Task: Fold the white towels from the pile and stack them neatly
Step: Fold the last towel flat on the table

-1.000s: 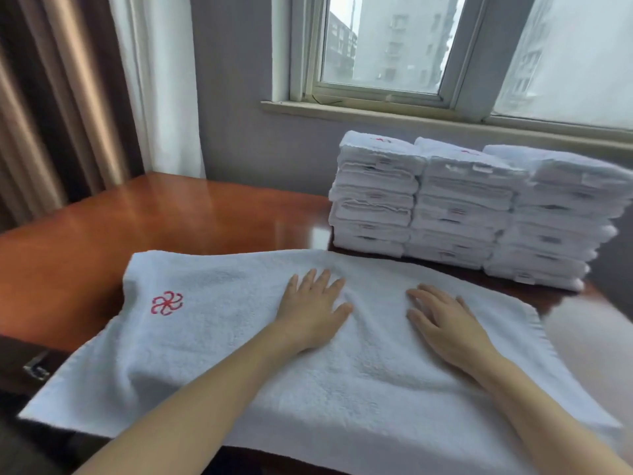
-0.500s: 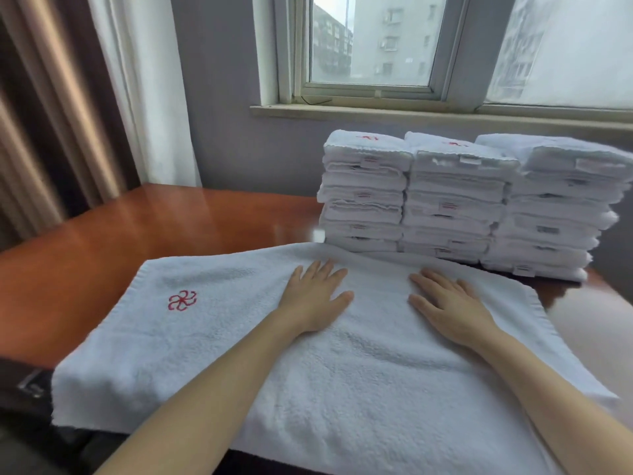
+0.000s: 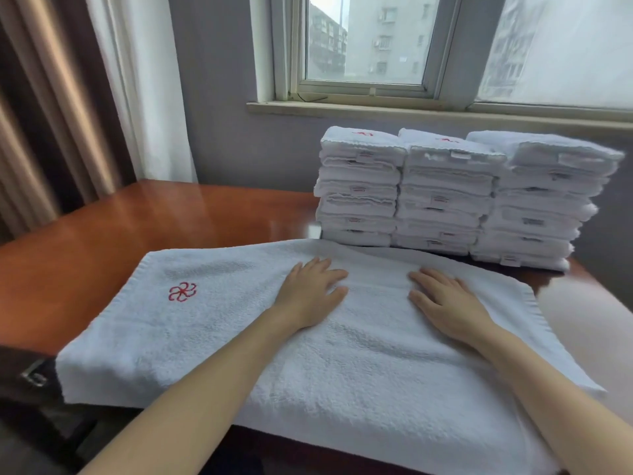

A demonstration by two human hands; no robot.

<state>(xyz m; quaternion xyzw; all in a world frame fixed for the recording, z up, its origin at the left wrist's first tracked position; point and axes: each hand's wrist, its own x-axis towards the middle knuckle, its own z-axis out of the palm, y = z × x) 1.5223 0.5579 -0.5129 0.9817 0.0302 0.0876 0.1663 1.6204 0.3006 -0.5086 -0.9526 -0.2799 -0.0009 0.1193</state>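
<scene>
White and fluffy, that big towel (image 3: 212, 337)! Where is it? (first)

It lies spread out flat on the brown wooden table (image 3: 154, 217), right in front of the person. Its near edge hangs down over the table's edge. (second)

What is that red thing on it? (first)

A little red flower mark (image 3: 182, 291), stitched near the far left corner. (second)

And the hands? (first)

Both lie flat on top of the towel, in the middle, palms down. The left hand (image 3: 310, 296) has its fingers straight and a bit spread. The right hand (image 3: 448, 303) is the same. They are side by side with a gap between them. They grip nothing, they just press on the cloth. (second)

What is behind the towel? (first)

Three piles of folded towels: a left stack (image 3: 359, 186), a middle stack (image 3: 445, 197) and a right stack (image 3: 537, 200). They stand side by side, touching each other, at the back right of the table. The spread towel's far edge is just in front of them. Small tags (image 3: 460, 155) stick out from the folds. (second)

And further back? (first)

A grey wall (image 3: 222, 114), a window (image 3: 363, 85) with tall buildings (image 3: 376, 36) outside, and a white curtain (image 3: 144, 80) and a brown curtain (image 3: 51, 97) on the left. (second)
</scene>
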